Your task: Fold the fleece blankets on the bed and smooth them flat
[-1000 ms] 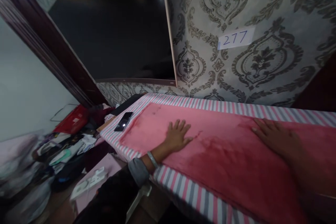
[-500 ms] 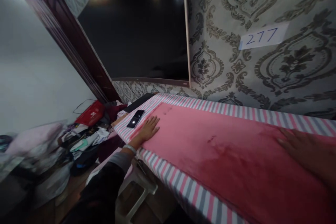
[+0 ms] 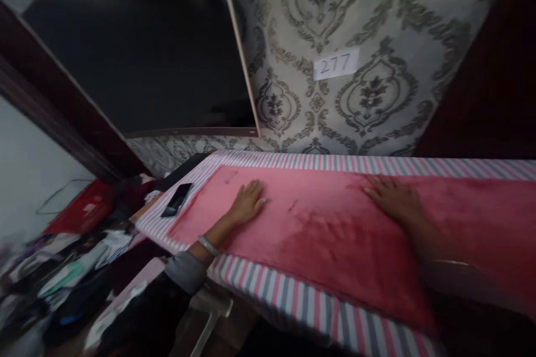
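A long pink plush cloth lies flat on a table covered with a striped sheet. Its pile looks lighter on the left and darker red toward the middle and right. My left hand rests palm down on the lighter left part, fingers stretched and slightly spread. Farther right, my right hand lies flat near the cloth's far edge, its fingers apart. Neither hand grips anything. A black phone sits on the striped sheet, left of the cloth and of my left hand.
Against the wall behind the table stands a large dark screen. A paper marked 277 is stuck on the patterned wallpaper. To the left are a heap of clothes and a red bag. Below the table's near edge shows a pale stool.
The view has swung to the right, bringing more of my right arm into sight. My left hand has slid rightward over the cloth, away from its left edge. My right hand stays flat.
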Demonstrator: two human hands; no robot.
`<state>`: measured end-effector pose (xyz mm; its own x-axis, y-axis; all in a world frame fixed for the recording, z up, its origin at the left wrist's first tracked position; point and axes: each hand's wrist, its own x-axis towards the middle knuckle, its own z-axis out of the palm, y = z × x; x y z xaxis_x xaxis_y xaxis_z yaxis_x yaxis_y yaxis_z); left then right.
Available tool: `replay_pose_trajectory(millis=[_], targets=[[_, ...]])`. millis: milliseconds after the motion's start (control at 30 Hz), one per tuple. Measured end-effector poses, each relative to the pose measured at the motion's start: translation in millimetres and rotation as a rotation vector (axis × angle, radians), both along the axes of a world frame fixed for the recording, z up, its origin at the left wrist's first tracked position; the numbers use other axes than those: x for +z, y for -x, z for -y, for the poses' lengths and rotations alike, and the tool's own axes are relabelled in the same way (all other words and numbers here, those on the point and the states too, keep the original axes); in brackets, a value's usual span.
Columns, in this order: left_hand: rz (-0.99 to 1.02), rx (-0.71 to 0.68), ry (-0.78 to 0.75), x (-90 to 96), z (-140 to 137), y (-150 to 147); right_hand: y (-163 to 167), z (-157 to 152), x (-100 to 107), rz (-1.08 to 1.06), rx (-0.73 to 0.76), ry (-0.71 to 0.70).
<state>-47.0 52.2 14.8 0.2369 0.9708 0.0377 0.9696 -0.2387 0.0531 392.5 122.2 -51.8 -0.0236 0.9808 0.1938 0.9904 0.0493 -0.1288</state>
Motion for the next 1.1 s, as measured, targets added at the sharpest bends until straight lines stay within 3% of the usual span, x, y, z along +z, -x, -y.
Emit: replay_pose_trajectory(millis=[67,133,267,400,600,833,933,1100], targets=[[0.038,-0.107,0.079,6.8,-19,-50,5,4,14,-0.014,-0.043,0.141],[0.049,-0.184,0.127,12.2,-40,-96,10,7,25,-0.024,-0.077,0.188],[0.044,-0.303,0.123,12.3,-82,-171,14,6,32,-0.071,-0.073,0.166],[0.040,-0.341,0.086,-0.2,-105,-215,12,3,30,-0.097,-0.061,0.148],[0.014,-0.327,0.013,-19.1,-112,-224,12,4,35,-0.158,-0.045,0.142],[-0.072,-0.322,-0.041,-22.4,-123,-224,-4,1,48,-0.231,0.029,0.195],[-0.075,-0.320,-0.034,-23.2,-127,-224,-44,3,46,-0.146,0.081,0.202],[-0.059,-0.320,-0.045,-26.5,-131,-222,-147,11,35,-0.046,-0.102,0.159]])
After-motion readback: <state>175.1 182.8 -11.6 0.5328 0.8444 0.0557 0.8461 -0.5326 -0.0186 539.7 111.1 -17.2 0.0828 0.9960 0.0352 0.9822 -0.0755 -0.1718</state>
